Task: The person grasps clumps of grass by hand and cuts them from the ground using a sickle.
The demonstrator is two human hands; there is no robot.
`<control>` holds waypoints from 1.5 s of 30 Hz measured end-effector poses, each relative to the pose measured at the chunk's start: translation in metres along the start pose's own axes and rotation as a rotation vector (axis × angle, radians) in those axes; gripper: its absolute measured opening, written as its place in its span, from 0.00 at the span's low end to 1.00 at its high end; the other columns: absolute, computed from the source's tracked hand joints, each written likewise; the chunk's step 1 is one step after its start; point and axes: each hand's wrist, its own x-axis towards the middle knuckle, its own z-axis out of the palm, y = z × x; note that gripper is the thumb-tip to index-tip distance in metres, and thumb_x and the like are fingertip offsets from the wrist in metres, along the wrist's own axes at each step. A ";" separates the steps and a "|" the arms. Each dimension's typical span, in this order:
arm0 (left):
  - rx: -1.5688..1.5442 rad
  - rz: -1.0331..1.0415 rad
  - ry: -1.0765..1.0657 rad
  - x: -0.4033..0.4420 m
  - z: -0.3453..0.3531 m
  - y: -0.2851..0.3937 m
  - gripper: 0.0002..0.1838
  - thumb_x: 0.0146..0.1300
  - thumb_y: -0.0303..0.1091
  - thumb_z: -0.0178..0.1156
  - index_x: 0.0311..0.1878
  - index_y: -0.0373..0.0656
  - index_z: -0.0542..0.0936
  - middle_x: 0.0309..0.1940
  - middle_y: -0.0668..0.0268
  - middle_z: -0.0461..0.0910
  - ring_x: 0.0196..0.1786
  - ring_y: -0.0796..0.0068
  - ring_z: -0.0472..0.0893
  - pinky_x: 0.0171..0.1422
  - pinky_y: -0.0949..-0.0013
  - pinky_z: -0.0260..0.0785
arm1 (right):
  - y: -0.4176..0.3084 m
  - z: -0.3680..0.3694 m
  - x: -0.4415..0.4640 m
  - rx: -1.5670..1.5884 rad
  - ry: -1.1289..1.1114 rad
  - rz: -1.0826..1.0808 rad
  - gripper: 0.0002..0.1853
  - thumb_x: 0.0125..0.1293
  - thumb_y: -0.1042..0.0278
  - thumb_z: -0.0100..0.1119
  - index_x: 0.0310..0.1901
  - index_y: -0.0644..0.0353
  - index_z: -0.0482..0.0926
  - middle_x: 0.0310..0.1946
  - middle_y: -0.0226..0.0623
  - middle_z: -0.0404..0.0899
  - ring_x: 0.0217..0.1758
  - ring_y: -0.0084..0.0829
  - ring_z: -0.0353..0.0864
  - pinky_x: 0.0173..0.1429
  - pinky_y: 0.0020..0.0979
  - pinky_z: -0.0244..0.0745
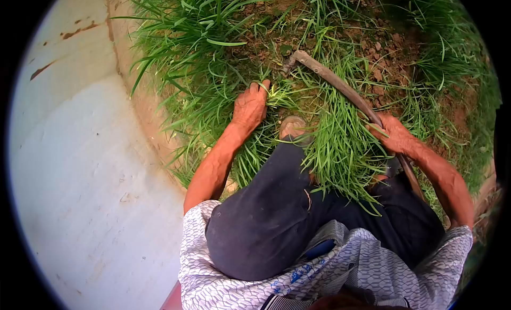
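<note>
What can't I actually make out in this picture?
In the head view:
Underside of the left hand: hidden by its own back and the grass.
Tool head: too small to tell its shape.
Near end of the wooden handle: apparently behind the trousers.

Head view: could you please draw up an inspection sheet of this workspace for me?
Surface: reddish-brown soil with narrow-leaved green plants.
Job's things: a curved wooden handle, its far end by the plants; a mass of long green leaves in front of the dark trousers.
Clutter: small soil clods at upper right.
Hands: left hand among the plants, fingers bent near pale stems, grip unclear; right hand closed around the handle.
Cables: nothing seen.
Surroundings: a pale, smooth surface with brown stains on the left; one shoe near the leaves.
</note>
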 end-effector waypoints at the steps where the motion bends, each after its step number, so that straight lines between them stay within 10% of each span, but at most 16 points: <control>1: 0.004 -0.001 -0.001 -0.004 0.005 0.001 0.28 0.49 0.23 0.61 0.57 0.42 0.70 0.41 0.50 0.73 0.38 0.48 0.80 0.40 0.53 0.75 | -0.018 -0.018 -0.006 -0.004 -0.088 0.177 0.21 0.69 0.51 0.56 0.35 0.66 0.72 0.22 0.41 0.68 0.27 0.34 0.69 0.36 0.40 0.69; 4: -0.058 -0.005 -0.148 -0.010 0.017 0.003 0.10 0.48 0.26 0.61 0.36 0.38 0.76 0.36 0.52 0.76 0.33 0.49 0.82 0.35 0.51 0.76 | -0.013 -0.037 -0.007 0.054 0.009 0.136 0.21 0.68 0.49 0.55 0.34 0.64 0.72 0.22 0.36 0.67 0.27 0.30 0.67 0.36 0.38 0.67; 16: 0.058 -0.275 0.152 0.032 -0.029 -0.019 0.28 0.53 0.29 0.63 0.60 0.40 0.69 0.39 0.48 0.76 0.35 0.45 0.82 0.35 0.51 0.77 | -0.070 0.014 0.080 0.098 0.215 -0.059 0.24 0.67 0.47 0.48 0.33 0.66 0.71 0.21 0.42 0.71 0.25 0.39 0.74 0.35 0.45 0.71; 27: 0.108 -0.297 0.122 0.048 -0.022 -0.053 0.08 0.50 0.28 0.56 0.35 0.39 0.77 0.32 0.49 0.78 0.38 0.41 0.81 0.41 0.47 0.74 | -0.030 -0.010 0.057 -0.003 0.019 -0.077 0.20 0.65 0.51 0.49 0.31 0.65 0.72 0.20 0.39 0.70 0.19 0.37 0.70 0.29 0.44 0.69; 42: -0.139 0.212 0.093 0.076 -0.015 0.051 0.27 0.40 0.22 0.66 0.50 0.43 0.76 0.62 0.55 0.69 0.55 0.46 0.72 0.57 0.50 0.69 | -0.028 -0.106 -0.087 0.236 0.347 0.272 0.21 0.66 0.46 0.57 0.33 0.59 0.67 0.18 0.25 0.63 0.15 0.19 0.63 0.18 0.28 0.59; 45: -0.165 0.313 -0.005 0.054 -0.001 0.047 0.23 0.42 0.24 0.66 0.46 0.42 0.76 0.54 0.54 0.74 0.50 0.47 0.76 0.51 0.52 0.73 | -0.015 -0.086 -0.124 0.358 0.376 0.323 0.22 0.66 0.45 0.59 0.36 0.57 0.67 0.18 0.24 0.64 0.14 0.17 0.63 0.17 0.24 0.59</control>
